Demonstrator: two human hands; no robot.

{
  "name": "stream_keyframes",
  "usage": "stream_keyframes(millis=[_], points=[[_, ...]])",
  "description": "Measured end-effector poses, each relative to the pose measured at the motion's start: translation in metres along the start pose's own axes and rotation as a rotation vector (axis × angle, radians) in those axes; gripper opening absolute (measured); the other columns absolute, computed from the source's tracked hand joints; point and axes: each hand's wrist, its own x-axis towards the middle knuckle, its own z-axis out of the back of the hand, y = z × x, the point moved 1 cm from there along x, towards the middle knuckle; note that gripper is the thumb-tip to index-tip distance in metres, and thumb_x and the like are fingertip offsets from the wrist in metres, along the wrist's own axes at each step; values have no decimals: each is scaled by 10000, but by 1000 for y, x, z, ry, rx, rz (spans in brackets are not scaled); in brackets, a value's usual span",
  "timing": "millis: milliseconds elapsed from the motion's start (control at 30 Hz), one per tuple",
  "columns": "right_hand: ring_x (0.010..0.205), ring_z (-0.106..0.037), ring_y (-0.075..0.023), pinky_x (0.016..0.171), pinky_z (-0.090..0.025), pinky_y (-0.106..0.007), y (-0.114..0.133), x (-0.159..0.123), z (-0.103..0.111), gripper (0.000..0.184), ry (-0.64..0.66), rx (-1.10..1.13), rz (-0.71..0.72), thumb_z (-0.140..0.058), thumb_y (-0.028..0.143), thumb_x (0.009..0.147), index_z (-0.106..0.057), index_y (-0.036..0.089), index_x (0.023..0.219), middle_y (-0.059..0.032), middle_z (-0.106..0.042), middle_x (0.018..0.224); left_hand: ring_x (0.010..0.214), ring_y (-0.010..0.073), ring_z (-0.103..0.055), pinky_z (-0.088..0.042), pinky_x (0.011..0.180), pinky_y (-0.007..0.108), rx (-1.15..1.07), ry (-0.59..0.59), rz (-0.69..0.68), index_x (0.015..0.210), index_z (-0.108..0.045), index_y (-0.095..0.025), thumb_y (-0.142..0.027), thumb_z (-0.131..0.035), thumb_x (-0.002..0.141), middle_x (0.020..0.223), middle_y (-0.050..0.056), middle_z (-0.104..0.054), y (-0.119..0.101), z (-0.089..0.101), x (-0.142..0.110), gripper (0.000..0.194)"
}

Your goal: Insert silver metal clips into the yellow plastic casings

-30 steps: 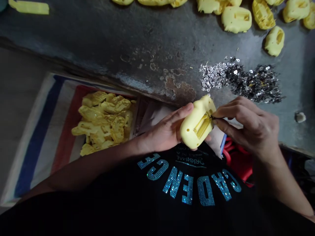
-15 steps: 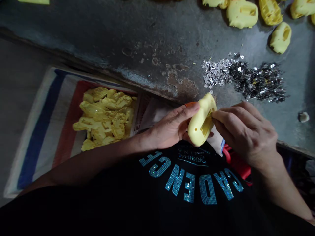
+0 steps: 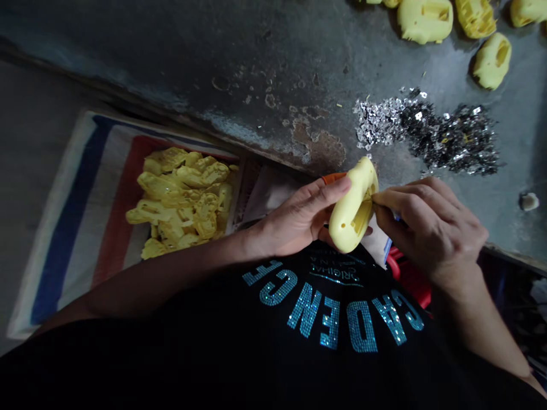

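Yellow plastic, pale and smooth: one moulded shell (image 3: 349,209) sits in the left hand (image 3: 294,219), held up at the bench's near edge, in front of the black shirt (image 3: 192,353). Left thumb lies along its upper side, other fingers mostly hidden behind; grip snug around the shell, not wide. Change over the last second: shell turned from nearly face-on to more edge-on, so its long recess (image 3: 363,217) now tips toward the right hand (image 3: 436,228) and shows foreshortened. Right thumb and forefinger have stayed close in, pinched narrow at the recess. A dark sliver showed at their tips a second ago; cannot tell now whether anything is between them. Reading: the turn probably gives those fingers a straighter line to the opening; work looks mid-step, though what happens inside cannot be checked from this angle. Beyond the hands, on the grey bench (image 3: 171,51), a heap of small metal pieces (image 3: 453,142), brighter at one end; farther back, more yellow shells (image 3: 425,21). Left of view, a heap of yellow parts (image 3: 183,196) beside striped sheeting (image 3: 113,210).
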Motion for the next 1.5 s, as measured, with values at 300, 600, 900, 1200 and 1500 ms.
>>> stream_keyframes(millis=[300,600,900,1200,1500], points=[[850,-793,-211,796,-680,-391,5,0,2,200,2,-61,41,-768,112,1131,-777,253,1273,-46,-893,1071,1066,318,-883,-715,786,371,-43,47,9,1448,-825,-251,-759,-879,1005,1286,121,-903,6,6,2,675],[868,-818,-249,783,-678,-416,6,-18,-5,411,-169,-17,-59,-830,-2,1028,-781,257,1343,-63,-908,1089,1093,323,-897,-706,638,287,-104,129,73,1545,-759,-220,-707,-888,1003,1433,177,-870,-2,3,3,739],[876,-765,-253,773,-619,-434,1,-7,5,229,-92,143,-155,-844,128,1064,-778,307,1192,-40,-827,1018,943,243,-888,-704,668,275,7,42,-48,1420,-795,-270,-739,-979,927,1268,89,-897,1,-3,-4,704],[770,-608,-223,719,-512,-407,-6,-3,0,154,-39,130,-77,-800,179,1034,-690,278,993,-22,-718,872,986,213,-884,-712,807,278,-22,43,-19,1358,-821,-251,-658,-984,960,1228,69,-912,6,-2,-7,592],[723,-657,-198,644,-500,-358,-8,-14,-9,128,-108,548,-468,-813,210,961,-713,282,924,4,-742,840,1019,230,-904,-721,849,312,-63,68,-15,1319,-789,-261,-640,-973,975,1276,68,-918,8,-4,-4,545]])
